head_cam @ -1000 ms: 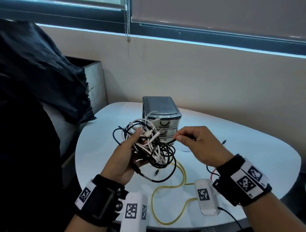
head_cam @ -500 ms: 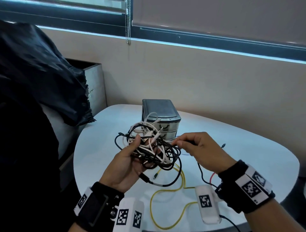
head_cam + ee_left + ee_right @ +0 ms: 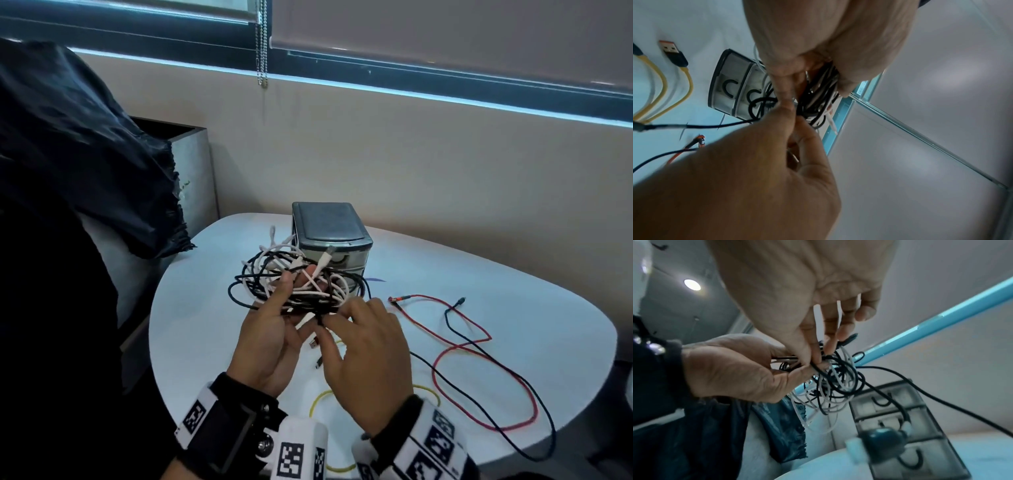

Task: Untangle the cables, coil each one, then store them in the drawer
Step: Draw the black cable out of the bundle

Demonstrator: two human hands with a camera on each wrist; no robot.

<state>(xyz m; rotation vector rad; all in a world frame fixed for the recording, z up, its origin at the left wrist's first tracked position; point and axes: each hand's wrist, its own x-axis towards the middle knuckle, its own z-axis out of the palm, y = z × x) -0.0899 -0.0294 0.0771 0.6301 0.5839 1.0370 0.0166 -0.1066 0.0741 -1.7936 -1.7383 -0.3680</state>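
Note:
My left hand (image 3: 291, 286) holds a tangle of black and white cables (image 3: 263, 274) above the white table (image 3: 513, 284), thumb on top and fingers underneath. At the tangle's lower edge my right hand (image 3: 333, 317) pinches a black strand (image 3: 818, 368) between thumb and forefinger. The two hands touch there. Just behind the tangle stands the small grey drawer unit (image 3: 329, 229), with its drawers (image 3: 900, 417) shut. Loose on the table lie a red cable (image 3: 479, 337), a black cable (image 3: 496, 363) and a yellow cable (image 3: 317, 401).
A grey bin with a black bag (image 3: 85, 154) stands left of the table. The wall and window sill (image 3: 445, 92) run close behind. A yellow cable's USB plug (image 3: 672, 50) lies on the table near the drawer unit.
My right hand has come back from pulling a black strand rightward and now pinches at the tangle's lower edge. The left hand has lowered the tangle a little.

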